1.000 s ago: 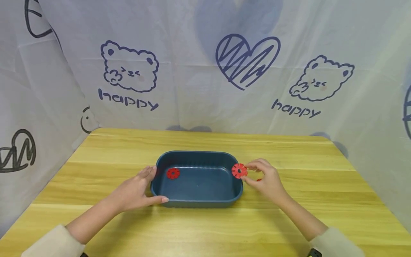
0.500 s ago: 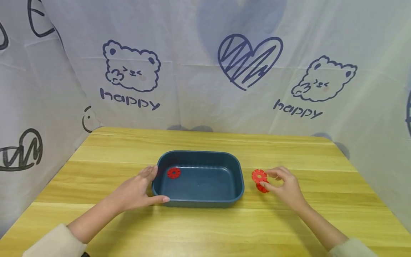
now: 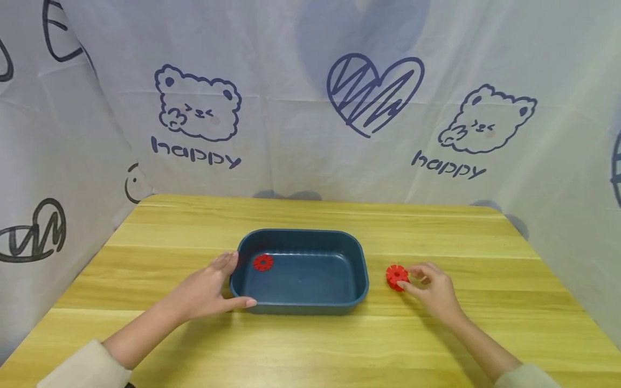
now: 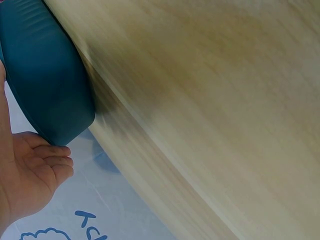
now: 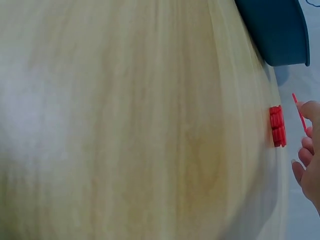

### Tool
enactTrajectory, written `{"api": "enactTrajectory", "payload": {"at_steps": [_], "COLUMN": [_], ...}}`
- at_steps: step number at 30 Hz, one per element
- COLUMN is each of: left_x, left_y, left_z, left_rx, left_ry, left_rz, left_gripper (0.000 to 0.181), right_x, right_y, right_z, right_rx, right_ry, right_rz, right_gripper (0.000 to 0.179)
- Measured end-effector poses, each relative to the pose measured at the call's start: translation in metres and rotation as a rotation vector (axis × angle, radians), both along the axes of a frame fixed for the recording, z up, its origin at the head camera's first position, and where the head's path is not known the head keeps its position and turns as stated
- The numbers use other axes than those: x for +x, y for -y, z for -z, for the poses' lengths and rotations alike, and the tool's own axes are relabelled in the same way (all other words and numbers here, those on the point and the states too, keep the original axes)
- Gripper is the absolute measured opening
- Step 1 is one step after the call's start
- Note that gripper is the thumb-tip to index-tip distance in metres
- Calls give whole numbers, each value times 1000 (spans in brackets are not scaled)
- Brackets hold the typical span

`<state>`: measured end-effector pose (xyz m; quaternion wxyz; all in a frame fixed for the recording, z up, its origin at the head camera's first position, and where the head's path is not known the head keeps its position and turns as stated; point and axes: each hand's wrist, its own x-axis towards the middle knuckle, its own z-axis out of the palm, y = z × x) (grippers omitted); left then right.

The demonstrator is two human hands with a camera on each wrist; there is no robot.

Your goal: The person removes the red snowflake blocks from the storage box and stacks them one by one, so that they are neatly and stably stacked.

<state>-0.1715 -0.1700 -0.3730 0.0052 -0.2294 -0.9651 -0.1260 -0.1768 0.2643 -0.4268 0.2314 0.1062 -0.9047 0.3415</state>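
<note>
My left hand (image 3: 208, 288) holds the left end of a dark blue plastic basin (image 3: 301, 309), thumb along the front rim and fingers at the left rim. One red notched snowflake disc (image 3: 257, 263) lies inside the basin, toward its left end. Right of the basin, my right hand (image 3: 434, 291) pinches another red snowflake disc (image 3: 390, 271) between thumb and fingers. A small stack of red discs (image 5: 277, 126) stands on the table under it, partly covered by the held disc in the head view. In the right wrist view a gap shows between the held disc and the stack.
The wooden table (image 3: 310, 350) carries the basin at its middle. White cloth (image 3: 286, 145) printed with bears and hearts hangs behind the table and along its sides.
My right hand has moved right from the basin's right rim with the disc, then lowered it over the red stack. My left hand stays on the basin.
</note>
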Motion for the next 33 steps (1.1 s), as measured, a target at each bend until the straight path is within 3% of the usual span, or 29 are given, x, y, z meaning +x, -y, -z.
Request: {"api": "enactTrajectory", "payload": {"at_steps": [16,33], "left_x": [0,1], "left_y": [0,0], "left_z": [1,-1], "left_rx": [5,2], "left_ry": [-1,-1], "left_rz": [2,-2], "left_gripper": [103,103], "right_x": [1,-1], "right_y": [-7,-11], "right_z": [13,11], "right_rx": [-65,-73], "right_ry": [100,187], "right_rz": [15,-7], "right_gripper": [21,22]}}
